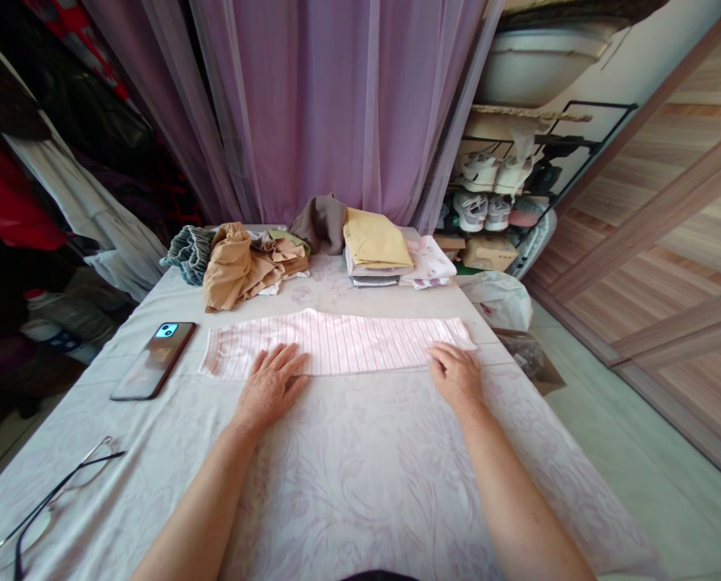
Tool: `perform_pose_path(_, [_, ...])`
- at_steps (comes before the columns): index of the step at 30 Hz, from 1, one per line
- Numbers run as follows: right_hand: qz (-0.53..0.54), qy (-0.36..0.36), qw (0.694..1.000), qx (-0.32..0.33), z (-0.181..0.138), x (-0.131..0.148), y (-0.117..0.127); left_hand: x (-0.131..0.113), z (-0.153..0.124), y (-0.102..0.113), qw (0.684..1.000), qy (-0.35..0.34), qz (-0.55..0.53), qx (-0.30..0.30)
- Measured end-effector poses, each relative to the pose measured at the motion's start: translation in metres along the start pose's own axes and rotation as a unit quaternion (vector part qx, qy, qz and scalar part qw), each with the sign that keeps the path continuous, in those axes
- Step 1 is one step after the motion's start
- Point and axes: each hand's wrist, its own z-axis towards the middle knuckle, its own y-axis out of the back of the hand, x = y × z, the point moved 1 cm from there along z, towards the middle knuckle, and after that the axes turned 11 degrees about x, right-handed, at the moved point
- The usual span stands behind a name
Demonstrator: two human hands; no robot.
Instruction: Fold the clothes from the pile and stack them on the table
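Note:
A pink-and-white striped garment [341, 343] lies folded into a long flat strip across the table [360, 476], which is covered with a pale floral cloth. My left hand [270, 386] rests flat on the strip's near edge toward its left end, fingers stretched out. My right hand [455, 375] presses on the right end of the strip, fingers curled down on the fabric's corner.
A smartphone [154, 359] lies left of the garment and eyeglasses [45, 508] sit near the table's front left. Crumpled clothes [242, 266] and a folded stack [384, 254] line the far edge. A shoe rack [505, 194] stands at right.

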Motion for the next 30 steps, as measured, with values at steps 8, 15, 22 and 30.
perform_pose_path(8, [-0.062,-0.23,0.969,-0.062,0.006,-0.048,0.012,-0.001,0.0,0.001,1.0,0.002,0.008,0.006])
perform_pose_path(15, [-0.079,-0.306,0.947,0.052,0.011,-0.056,0.018,-0.001,0.0,0.002,1.0,0.007,0.018,0.015])
perform_pose_path(22, [-0.076,-0.377,0.902,0.196,0.03,-0.044,0.038,-0.002,0.0,0.003,0.999,0.012,0.021,0.025])
perform_pose_path(30, [0.002,-0.323,0.94,0.108,0.03,-0.041,0.029,-0.002,0.0,0.003,0.999,0.012,0.019,0.026])
